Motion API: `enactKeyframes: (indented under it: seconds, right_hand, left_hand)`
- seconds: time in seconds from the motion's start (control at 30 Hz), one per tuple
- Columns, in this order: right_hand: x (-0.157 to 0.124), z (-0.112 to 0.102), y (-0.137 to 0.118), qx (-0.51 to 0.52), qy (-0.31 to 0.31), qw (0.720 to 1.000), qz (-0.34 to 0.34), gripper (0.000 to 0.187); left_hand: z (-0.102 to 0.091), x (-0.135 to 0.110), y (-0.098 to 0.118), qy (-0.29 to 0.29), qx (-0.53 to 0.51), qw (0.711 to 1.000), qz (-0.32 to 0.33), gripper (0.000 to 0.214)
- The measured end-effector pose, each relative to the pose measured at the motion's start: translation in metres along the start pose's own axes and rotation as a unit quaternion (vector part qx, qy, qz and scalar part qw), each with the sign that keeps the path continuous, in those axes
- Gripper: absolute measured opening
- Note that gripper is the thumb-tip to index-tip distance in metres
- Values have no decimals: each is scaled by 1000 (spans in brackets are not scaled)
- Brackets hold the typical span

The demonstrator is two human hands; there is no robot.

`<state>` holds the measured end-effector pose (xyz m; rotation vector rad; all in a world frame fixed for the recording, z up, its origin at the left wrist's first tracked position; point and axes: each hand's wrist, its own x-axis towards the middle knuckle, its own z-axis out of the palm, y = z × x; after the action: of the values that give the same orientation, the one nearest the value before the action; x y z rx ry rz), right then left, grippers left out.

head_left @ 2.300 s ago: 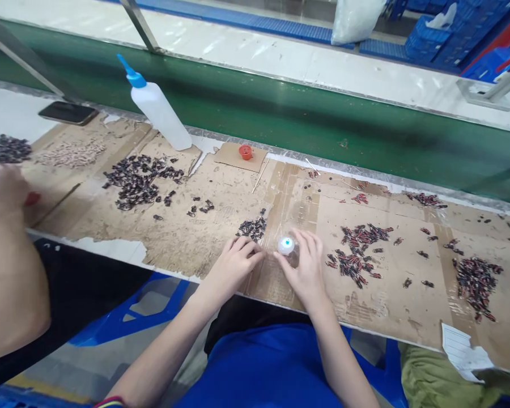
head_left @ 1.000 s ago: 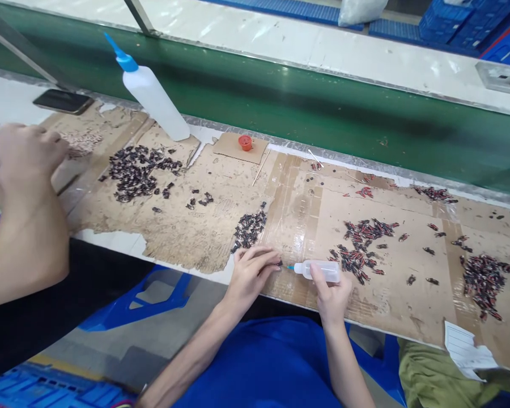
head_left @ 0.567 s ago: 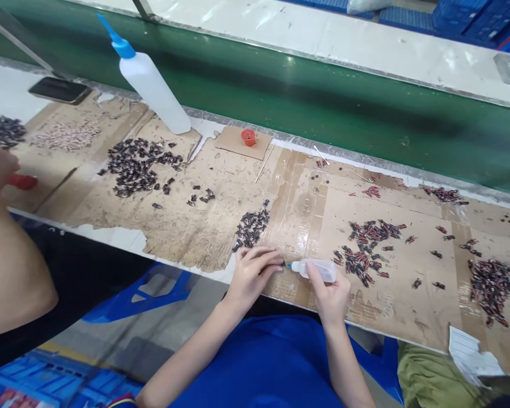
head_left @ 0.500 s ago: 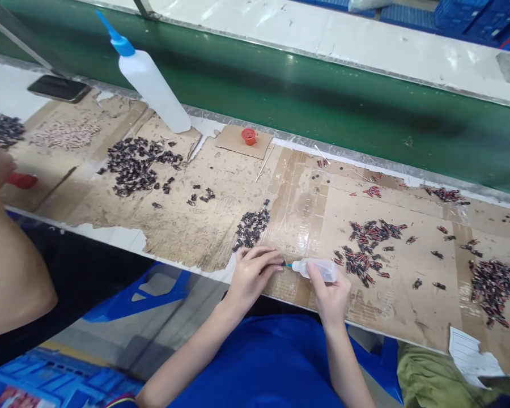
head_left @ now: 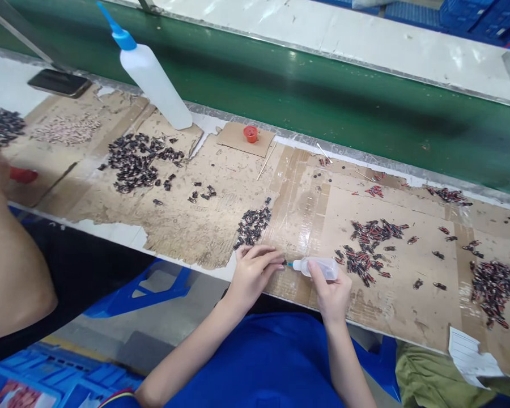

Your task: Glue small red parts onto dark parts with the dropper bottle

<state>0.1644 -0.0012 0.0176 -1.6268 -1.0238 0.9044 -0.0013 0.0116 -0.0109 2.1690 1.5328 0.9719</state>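
Observation:
My right hand (head_left: 332,292) grips a small clear squeeze bottle (head_left: 318,267) lying sideways, its thin blue nozzle pointing left. The nozzle tip touches a tiny dark part pinched in the closed fingers of my left hand (head_left: 254,270), at the near edge of the cardboard-covered bench (head_left: 306,198). A small heap of dark parts (head_left: 253,222) lies just beyond my left hand. A heap of red and black parts (head_left: 368,249) lies just right of the bottle.
A large white squeeze bottle (head_left: 155,76) with a blue spout leans at the back left, near a big dark parts heap (head_left: 138,161) and a red cap (head_left: 250,134). Another person's arm (head_left: 8,249) is at the left. A green conveyor belt (head_left: 323,107) runs behind; more parts (head_left: 493,286) lie right.
The small bottle stood upright between my hands 2.3 s ago; it now lies sideways in my right hand with its nozzle at my left fingers. In the last second my hands have barely moved.

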Motion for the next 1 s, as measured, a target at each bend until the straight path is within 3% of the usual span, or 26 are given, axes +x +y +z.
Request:
enactKeyframes:
  seconds: [0.17, 0.3, 0.37, 0.5, 0.67, 0.73, 0.83, 0.9, 1.0]
  right_hand:
    - [-2, -2, 10, 21, 46, 999, 20, 25]
    - [-1, -6, 18, 113, 113, 987, 20, 28]
    - [6, -5, 14, 124, 110, 986, 3, 30]
    - [29, 11, -1, 43, 8, 997, -59, 37]
    - [48, 26, -8, -93, -128, 982, -103, 41]
    - [55, 18, -10, -154, -180, 964, -123, 49]
    - [82, -13, -13, -244, -212, 924, -205, 69]
    - [115, -39, -14, -293, -131, 915, -244, 60]
    - [170, -67, -11, -353, 34, 909, -220, 42]
  left_hand:
    - [-1, 0, 5, 13, 27, 1000, 10, 10]
    - [0, 0, 4, 15, 11, 1000, 10, 12]
    - [0, 0, 3, 17, 3, 1000, 4, 11]
    - [0, 1, 3, 20, 11, 1000, 1, 11]
    - [2, -1, -2, 15, 23, 999, 17, 8]
    - [3, -3, -5, 15, 20, 999, 24, 10]
    - [5, -5, -7, 24, 13, 999, 32, 13]
    - [5, -5, -7, 32, 13, 999, 37, 15]
    - [6, -5, -6, 45, 15, 998, 45, 19]
